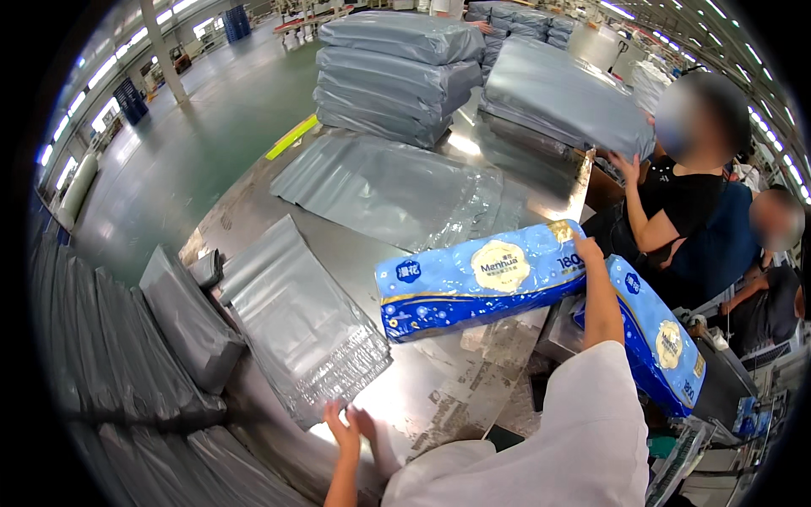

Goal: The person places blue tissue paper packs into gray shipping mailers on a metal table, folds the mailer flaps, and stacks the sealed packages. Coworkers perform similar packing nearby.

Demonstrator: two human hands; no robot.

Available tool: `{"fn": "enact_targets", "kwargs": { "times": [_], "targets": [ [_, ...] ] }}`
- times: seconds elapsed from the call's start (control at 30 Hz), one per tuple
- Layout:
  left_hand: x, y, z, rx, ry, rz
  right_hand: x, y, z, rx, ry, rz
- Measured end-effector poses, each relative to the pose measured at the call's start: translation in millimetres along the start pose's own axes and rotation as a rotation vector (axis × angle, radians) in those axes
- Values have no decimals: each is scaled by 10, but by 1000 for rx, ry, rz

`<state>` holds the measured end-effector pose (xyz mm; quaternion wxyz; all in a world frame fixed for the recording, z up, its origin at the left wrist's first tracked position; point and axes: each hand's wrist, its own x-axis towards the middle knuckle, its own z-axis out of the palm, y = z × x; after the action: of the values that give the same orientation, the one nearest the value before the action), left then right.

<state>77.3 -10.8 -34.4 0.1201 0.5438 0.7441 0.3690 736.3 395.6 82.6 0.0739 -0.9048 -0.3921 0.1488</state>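
Observation:
My right hand (pixel 587 247) grips the right end of a long blue plastic-wrapped tissue pack (pixel 473 313), which lies across the metal table (pixel 456 389). A second blue tissue pack (pixel 646 338) sits to the right, beyond my right forearm. My left hand (pixel 342 429) is at the table's near side with its fingers apart and holds nothing. Just beyond those fingers is the near edge of a stack of flat grey plastic bags (pixel 287 313). Farther back, another layer of flat grey bags (pixel 380 186) is spread behind the first tissue pack.
Grey wrapped bundles (pixel 397 76) are piled at the table's far side. At the far right a co-worker's hand (pixel 627 167) touches a large grey bundle (pixel 566 93). Rows of grey packs (pixel 118 338) stand along the left. Machinery (pixel 701 431) is at lower right.

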Motion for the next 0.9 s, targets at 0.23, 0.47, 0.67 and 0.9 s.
{"fn": "enact_targets", "kwargs": {
  "times": [0.23, 0.47, 0.67, 0.9],
  "targets": [
    [242, 1322, 1277, -886, -748, -627, -1671, -332, 87, -139, -105, -302],
    [240, 1189, 1432, -938, -508, -581, -3605, 459, 104, -15, -1077, -465],
    [-303, 658, 1081, -577, -454, -108, -2904, 408, 828, 778, -877, -537],
    [-530, 1649, 840, -1162, -162, -814, -3645, 114, 1528, 1212, -1226, -86]
  ]
}}
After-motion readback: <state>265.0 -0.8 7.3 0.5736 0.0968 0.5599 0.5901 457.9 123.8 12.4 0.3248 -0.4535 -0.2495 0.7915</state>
